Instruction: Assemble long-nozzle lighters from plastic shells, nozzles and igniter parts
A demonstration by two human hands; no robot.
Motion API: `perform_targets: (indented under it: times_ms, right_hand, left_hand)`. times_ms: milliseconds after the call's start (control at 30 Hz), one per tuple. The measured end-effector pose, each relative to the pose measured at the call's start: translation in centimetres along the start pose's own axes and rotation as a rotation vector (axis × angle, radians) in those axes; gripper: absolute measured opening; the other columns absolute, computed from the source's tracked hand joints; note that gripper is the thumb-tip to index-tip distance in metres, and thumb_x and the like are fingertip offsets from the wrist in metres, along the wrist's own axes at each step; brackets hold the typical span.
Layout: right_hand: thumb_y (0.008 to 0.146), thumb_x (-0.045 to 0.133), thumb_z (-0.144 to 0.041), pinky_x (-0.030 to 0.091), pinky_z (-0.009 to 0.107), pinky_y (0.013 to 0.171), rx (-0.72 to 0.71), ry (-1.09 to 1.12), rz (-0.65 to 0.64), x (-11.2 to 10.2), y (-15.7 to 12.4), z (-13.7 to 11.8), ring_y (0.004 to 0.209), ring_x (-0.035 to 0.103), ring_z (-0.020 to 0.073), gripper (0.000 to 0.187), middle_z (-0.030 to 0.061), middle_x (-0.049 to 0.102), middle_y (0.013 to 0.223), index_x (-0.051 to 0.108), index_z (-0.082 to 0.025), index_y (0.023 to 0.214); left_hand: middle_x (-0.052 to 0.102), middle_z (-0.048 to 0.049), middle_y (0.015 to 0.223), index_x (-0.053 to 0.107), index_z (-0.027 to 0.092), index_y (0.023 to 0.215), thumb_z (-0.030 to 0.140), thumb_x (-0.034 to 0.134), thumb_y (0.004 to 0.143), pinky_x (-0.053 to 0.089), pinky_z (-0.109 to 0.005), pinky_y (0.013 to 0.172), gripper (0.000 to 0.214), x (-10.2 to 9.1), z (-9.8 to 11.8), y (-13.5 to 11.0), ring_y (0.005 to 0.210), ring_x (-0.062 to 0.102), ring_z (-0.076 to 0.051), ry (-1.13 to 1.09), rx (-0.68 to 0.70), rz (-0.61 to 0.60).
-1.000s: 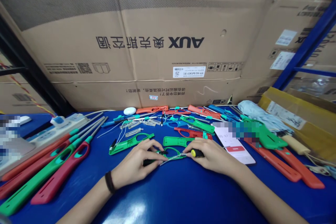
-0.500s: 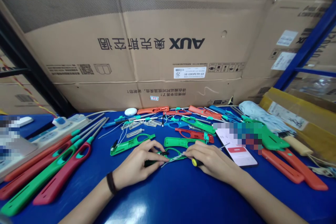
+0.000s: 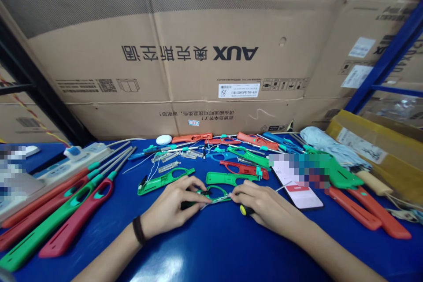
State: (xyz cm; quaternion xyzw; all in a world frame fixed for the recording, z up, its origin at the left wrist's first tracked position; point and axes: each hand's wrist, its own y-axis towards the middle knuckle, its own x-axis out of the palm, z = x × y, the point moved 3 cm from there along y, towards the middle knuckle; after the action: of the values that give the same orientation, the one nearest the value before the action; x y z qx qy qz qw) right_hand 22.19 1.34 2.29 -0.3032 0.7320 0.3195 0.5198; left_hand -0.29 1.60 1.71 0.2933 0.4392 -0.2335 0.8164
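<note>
My left hand point(image 3: 176, 202) has its fingers closed on a green lighter casing point(image 3: 226, 192), whose trigger loop shows between my hands. Dark parts lie by the left fingertips, too small to name. The fingertips of my right hand point(image 3: 264, 207) pinch together at the casing's right side, beside a thin pale strand point(image 3: 213, 202). Tucked in the right palm is a screwdriver point(image 3: 245, 210) with a yellow and black handle. Its metal shaft sticks out to the right over the phone point(image 3: 310, 200). Just beyond my hands lie two more green casing halves point(image 3: 231, 178), point(image 3: 165, 181).
Long lighters point(image 3: 79, 224) lie at left beside a white power strip point(image 3: 86, 154). Casings, wires and clear fuel tanks point(image 3: 168, 167) spread along the back. Red and green lighters point(image 3: 357, 209), a folded cloth umbrella point(image 3: 330, 145) and a cardboard box point(image 3: 366, 141) occupy the right.
Both hands stay almost in place. The pale strand sticks out less below my left fingertips, and the screwdriver in my right hand has tilted slightly, showing more shaft.
</note>
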Motion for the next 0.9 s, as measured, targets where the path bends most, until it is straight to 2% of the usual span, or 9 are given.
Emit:
perform_targets:
  times_ms: [167, 300, 467, 567, 700, 767, 900]
  right_hand:
    - [0.077, 0.045, 0.004, 0.049, 0.029, 0.077, -0.038, -0.038, -0.005, -0.1, 0.2, 0.3, 0.093, 0.058, 0.0187, 0.041, 0.0061, 0.064, 0.105, 0.064, -0.018, 0.106]
    - [0.080, 0.044, 0.003, 0.050, 0.028, 0.072, -0.012, -0.107, 0.003, -0.2, 0.6, 0.2, 0.092, 0.060, 0.0192, 0.036, 0.0068, 0.065, 0.102, 0.065, -0.018, 0.102]
    - [0.078, 0.044, 0.003, 0.052, 0.028, 0.067, -0.005, -0.167, -0.021, 0.1, 0.3, -0.2, 0.094, 0.060, 0.0206, 0.042, 0.0085, 0.065, 0.108, 0.063, -0.017, 0.109]
    - [0.078, 0.048, 0.000, 0.053, 0.031, 0.075, 0.013, -0.127, -0.002, 0.1, -0.1, 0.0, 0.101, 0.060, 0.0215, 0.041, 0.0083, 0.064, 0.114, 0.062, -0.018, 0.113]
    - [0.088, 0.052, -0.018, 0.047, 0.033, 0.093, 0.084, 0.027, 0.150, -0.4, -0.5, 0.8, 0.110, 0.057, 0.0192, 0.031, 0.0041, 0.063, 0.118, 0.061, -0.024, 0.117]
    - [0.090, 0.051, -0.026, 0.049, 0.030, 0.089, 0.134, 0.067, 0.179, -0.6, -0.4, 1.1, 0.103, 0.060, 0.0177, 0.026, 0.0034, 0.064, 0.114, 0.063, -0.025, 0.113]
    - [0.091, 0.050, -0.030, 0.050, 0.027, 0.073, 0.165, 0.048, 0.118, -0.5, 0.0, 1.2, 0.086, 0.063, 0.0151, 0.019, 0.0036, 0.062, 0.106, 0.066, -0.024, 0.101]
  left_hand:
    - [0.061, -0.0013, 0.107, 0.070, 0.033, 0.102, 0.019, 0.055, 0.087, 0.047, -0.032, 0.085, 0.025, -0.1, 0.2, 0.1, 0.093, 0.058, -0.017, -0.005, -0.007, 0.003]
    - [0.061, -0.0020, 0.105, 0.070, 0.032, 0.102, 0.021, 0.055, 0.087, 0.048, -0.029, 0.080, 0.024, -0.2, 0.3, 0.1, 0.091, 0.059, -0.016, -0.012, -0.001, 0.002]
    - [0.061, -0.0014, 0.106, 0.070, 0.033, 0.103, 0.021, 0.055, 0.087, 0.048, -0.029, 0.080, 0.025, -0.1, 0.3, 0.0, 0.092, 0.059, -0.017, 0.005, -0.006, 0.005]
    - [0.060, -0.0010, 0.106, 0.069, 0.035, 0.104, 0.020, 0.055, 0.087, 0.047, -0.030, 0.081, 0.026, -0.1, 0.2, 0.0, 0.093, 0.059, -0.017, 0.020, -0.011, -0.008]
    - [0.061, -0.0008, 0.107, 0.068, 0.035, 0.104, 0.020, 0.055, 0.088, 0.044, -0.034, 0.086, 0.026, -0.4, 0.0, 0.0, 0.097, 0.057, -0.018, 0.060, -0.002, -0.016]
    - [0.061, -0.0011, 0.108, 0.068, 0.035, 0.104, 0.020, 0.055, 0.088, 0.043, -0.036, 0.089, 0.026, -0.6, -0.3, 0.0, 0.099, 0.057, -0.019, 0.072, 0.004, -0.019]
    - [0.061, -0.0018, 0.110, 0.068, 0.035, 0.105, 0.019, 0.054, 0.089, 0.043, -0.037, 0.089, 0.027, -0.8, -0.7, -0.1, 0.101, 0.056, -0.020, 0.060, -0.004, -0.025]
